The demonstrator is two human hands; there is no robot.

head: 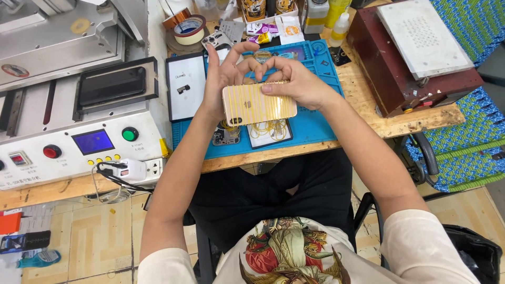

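Both hands are closed on a gold phone bound across its width with many thin yellow rubber bands. The left hand clamps the phone's left end, where the dark camera patch sits, with the thumb under the body and the fingers curled over the top edge. The right hand grips the upper right part, its thumb lying flat on the back face and its fingers hooked over the far edge; the fingertips of the two hands meet above the phone, and they seem to pinch a band there, though that is too small to tell for sure.

The phone's long axis runs left to right across the person's body, tilted slightly down toward the right, and its back faces the camera. It is held in the air, apart from the blue mat below. Both hands are equally on it; neither is free.

Directly beneath the phone, on the mat, lie a loose heap of spare yellow bands on a white card and an opened phone frame. Left of the mat stands a grey machine with a blue screen and red and green buttons, on the wooden worktop. Tape rolls and bottles sit at the far edge.
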